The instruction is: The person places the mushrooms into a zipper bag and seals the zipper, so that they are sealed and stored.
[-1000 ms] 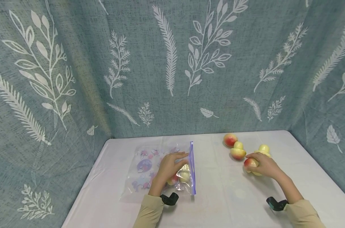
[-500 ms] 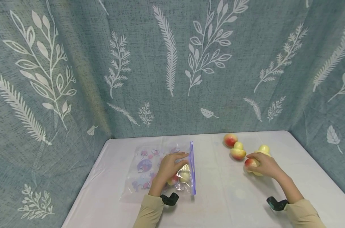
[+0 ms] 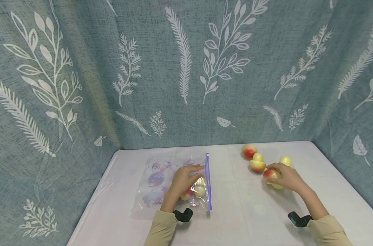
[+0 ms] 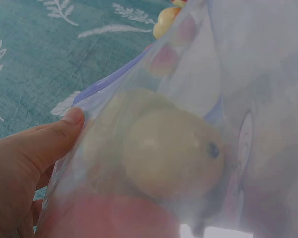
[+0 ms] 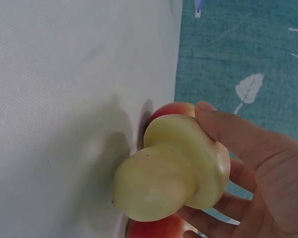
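In the head view, a clear zip bag (image 3: 157,196) with a purple zip edge and printed pictures lies on the left side of the table. My left hand (image 3: 185,179) grips it near the opening, thumb and fingers on its film. Through the film, pale round fruit (image 4: 174,153) and a red one (image 4: 114,218) show. On the right, my right hand (image 3: 286,178) pinches a halved fruit (image 3: 270,175) with red-yellow skin. Its pale cut face, with a round knob, points down to the table in the right wrist view. The left hand's other fingers are partly hidden.
A red-yellow fruit (image 3: 249,151) and another knobbed half (image 3: 257,166) lie behind the right hand's fruit. A further pale knobbed half (image 3: 285,160) is partly hidden behind that hand. A leaf-patterned curtain (image 3: 186,68) rises behind the white table (image 3: 229,218).
The fruit half in my right hand has risen and tilted slightly, and that hand has lifted a little. My left hand and the bag stay in the same place.
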The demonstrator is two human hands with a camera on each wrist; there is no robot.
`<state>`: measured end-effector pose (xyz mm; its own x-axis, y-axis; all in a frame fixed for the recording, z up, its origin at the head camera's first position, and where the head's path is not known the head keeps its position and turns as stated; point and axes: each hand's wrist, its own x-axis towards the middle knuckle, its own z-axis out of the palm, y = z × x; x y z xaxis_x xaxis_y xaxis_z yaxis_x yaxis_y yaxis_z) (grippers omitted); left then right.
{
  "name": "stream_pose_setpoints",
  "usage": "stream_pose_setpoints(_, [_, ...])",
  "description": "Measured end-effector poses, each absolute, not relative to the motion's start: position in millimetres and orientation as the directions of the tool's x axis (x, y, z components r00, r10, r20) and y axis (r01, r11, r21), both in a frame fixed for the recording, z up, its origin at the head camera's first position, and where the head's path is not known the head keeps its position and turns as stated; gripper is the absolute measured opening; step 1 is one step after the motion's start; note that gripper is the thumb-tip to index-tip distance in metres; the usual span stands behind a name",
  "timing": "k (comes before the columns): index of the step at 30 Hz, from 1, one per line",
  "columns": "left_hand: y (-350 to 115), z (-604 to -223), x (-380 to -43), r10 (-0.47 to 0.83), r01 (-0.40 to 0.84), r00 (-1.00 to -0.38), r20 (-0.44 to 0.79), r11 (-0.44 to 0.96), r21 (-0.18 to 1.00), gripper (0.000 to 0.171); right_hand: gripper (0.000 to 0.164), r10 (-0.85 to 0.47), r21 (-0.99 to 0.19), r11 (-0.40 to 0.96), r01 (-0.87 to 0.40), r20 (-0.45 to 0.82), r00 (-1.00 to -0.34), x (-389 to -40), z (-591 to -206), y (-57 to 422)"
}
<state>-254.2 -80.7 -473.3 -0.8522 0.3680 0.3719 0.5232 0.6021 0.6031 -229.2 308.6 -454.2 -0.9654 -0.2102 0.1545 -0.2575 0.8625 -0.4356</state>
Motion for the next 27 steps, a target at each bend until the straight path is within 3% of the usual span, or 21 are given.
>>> stream_pose_setpoints(27, [-79.9,-474.2,-254.9,0.366,0.515,-0.857,0.362,0.609,0.604,0.034,0.047,-0.265,-0.503,0.793,-0.345,0.226,-0.937,-231.3,-450.2,299.6])
